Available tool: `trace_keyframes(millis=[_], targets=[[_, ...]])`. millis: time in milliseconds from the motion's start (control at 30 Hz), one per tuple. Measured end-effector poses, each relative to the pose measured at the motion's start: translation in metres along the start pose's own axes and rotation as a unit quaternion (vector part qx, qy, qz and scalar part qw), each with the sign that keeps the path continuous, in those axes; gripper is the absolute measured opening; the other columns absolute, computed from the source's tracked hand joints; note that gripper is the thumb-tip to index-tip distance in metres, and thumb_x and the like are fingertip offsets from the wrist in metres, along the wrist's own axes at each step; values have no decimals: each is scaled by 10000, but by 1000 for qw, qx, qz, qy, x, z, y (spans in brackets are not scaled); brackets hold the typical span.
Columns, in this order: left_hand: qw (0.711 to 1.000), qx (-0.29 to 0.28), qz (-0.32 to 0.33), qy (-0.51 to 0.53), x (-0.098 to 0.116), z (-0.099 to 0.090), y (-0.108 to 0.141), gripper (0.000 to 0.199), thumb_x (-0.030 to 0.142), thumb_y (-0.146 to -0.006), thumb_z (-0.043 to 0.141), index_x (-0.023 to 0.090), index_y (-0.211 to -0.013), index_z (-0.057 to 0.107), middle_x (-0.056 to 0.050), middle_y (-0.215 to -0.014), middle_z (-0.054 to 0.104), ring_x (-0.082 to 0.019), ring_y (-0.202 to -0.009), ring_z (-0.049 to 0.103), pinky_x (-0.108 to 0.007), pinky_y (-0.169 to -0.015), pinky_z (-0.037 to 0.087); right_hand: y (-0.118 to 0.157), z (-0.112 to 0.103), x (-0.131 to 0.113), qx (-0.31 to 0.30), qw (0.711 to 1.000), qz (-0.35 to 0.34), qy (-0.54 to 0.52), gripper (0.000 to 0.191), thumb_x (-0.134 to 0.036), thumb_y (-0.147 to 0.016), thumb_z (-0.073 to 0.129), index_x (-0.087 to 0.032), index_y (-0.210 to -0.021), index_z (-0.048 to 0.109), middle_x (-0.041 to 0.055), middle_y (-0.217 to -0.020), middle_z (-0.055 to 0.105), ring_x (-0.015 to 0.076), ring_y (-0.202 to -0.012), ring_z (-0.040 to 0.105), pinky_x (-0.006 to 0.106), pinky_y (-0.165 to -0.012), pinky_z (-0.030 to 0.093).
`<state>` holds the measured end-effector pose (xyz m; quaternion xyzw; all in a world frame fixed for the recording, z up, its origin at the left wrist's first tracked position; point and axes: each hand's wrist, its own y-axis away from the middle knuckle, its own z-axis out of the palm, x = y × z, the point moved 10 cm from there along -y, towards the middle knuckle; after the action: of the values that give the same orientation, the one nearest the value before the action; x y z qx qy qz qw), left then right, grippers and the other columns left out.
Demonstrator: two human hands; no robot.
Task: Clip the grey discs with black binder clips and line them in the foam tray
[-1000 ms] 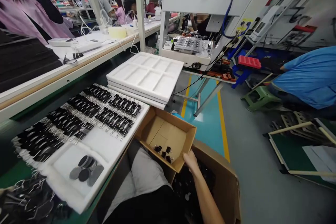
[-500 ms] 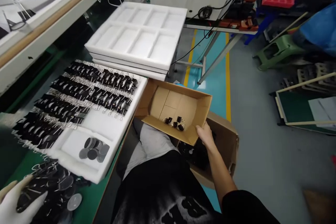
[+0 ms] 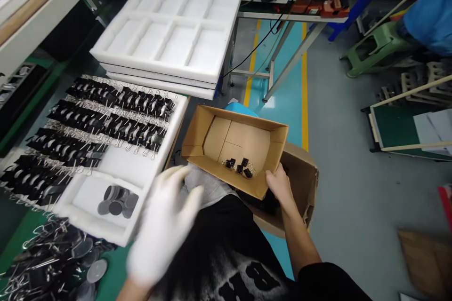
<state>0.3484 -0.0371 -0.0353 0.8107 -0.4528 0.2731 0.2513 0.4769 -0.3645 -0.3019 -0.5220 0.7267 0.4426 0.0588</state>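
Observation:
My right hand (image 3: 278,182), bare, grips the near right corner of a shallow cardboard box (image 3: 196,146). Several black binder clips (image 3: 240,168) lie loose on its floor. My left hand (image 3: 165,216), in a white glove and blurred, hovers over my lap with fingers apart, holding nothing that shows. To its left is a white foam tray (image 3: 129,162) carrying rows of black parts clamped by binder clips (image 3: 116,124). Grey discs (image 3: 116,207) lie in the tray's near compartment. A heap of binder clips and discs (image 3: 45,263) covers the green table (image 3: 115,268) at lower left.
A stack of white foam trays (image 3: 212,68) stands behind. Beneath the held box is a larger cardboard box (image 3: 307,183) on the floor. A metal-legged table (image 3: 300,68) with cables, a green stool (image 3: 376,49) and a green-decked cart (image 3: 395,124) are farther off.
My left hand has left the heap at lower left and moved right, over my lap near the box. My right hand still holds the box. The view has shifted slightly.

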Motion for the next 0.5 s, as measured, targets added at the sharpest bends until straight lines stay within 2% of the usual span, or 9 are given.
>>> trace_keyframes(millis=[67,100,133,200,233,300,367,433,500], targets=[[993,-107,58,-10,10,112,-48,573,404,-874,712,273,-1415,580,-132,-1474,535,-351,-1448,443,-502,-1257,321,3,2,-3,-4,1000,1,4,666,-316,-856,476,-234,-1517,457,140,-1275,723,374,-1096,696,423,-859,527],[985,-159,56,-29,4,167,-69,641,420,-848,733,241,-1438,558,-169,-1519,483,-383,-1468,408,-532,-1228,351,4,3,-4,-6,1000,3,6,667,-318,-857,471,-227,-1517,453,148,-1278,720,381,-1095,696,431,-861,525],[974,-210,41,-71,-8,216,-86,767,450,-803,769,220,-1487,506,-200,-1589,393,-431,-1520,304,-588,-1217,333,4,3,-6,-7,1000,5,8,666,-319,-857,469,-217,-1515,455,157,-1279,717,388,-1094,695,440,-867,523],[940,-301,-18,-160,-43,294,-105,1101,563,-664,850,276,-1595,338,-190,-1719,127,-541,-1560,58,-748,-1173,245,4,4,-10,-10,1000,8,10,671,-314,-851,473,-195,-1511,458,172,-1275,716,396,-1093,695,455,-889,516],[922,-335,-44,-190,-61,320,-109,1240,598,-602,874,337,-1629,232,-157,-1745,15,-561,-1557,-21,-789,-1147,223,3,5,-13,-12,1000,9,11,680,-309,-848,477,-189,-1517,452,174,-1274,717,394,-1096,695,455,-899,513],[891,-379,-85,-235,-92,352,-110,1429,623,-511,902,397,-1647,64,-130,-1750,-107,-588,-1542,-74,-810,-1115,226,2,7,-18,-14,1000,9,10,706,-295,-845,477,-187,-1541,423,168,-1274,719,381,-1103,697,443,-907,512],[877,-390,-95,-264,-111,367,-110,1496,617,-458,916,409,-1642,25,-139,-1747,-103,-606,-1532,-34,-810,-1097,241,2,10,-21,-16,1000,12,8,727,-283,-848,466,-186,-1564,392,164,-1278,718,370,-1098,701,430,-895,514],[880,-377,-80,-276,-118,375,-114,1441,582,-453,922,400,-1630,110,-169,-1733,2,-604,-1510,98,-805,-1080,260,0,12,-24,-18,1000,17,4,722,-279,-856,445,-188,-1570,383,164,-1285,715,368,-1090,704,426,-876,516],[888,-366,-57,-274,-117,381,-119,1263,518,-505,911,406,-1579,255,-173,-1681,158,-547,-1457,267,-772,-1071,298,-3,12,-25,-17,1000,23,0,707,-282,-861,435,-187,-1560,397,163,-1276,717,365,-1080,705,422,-866,516]])
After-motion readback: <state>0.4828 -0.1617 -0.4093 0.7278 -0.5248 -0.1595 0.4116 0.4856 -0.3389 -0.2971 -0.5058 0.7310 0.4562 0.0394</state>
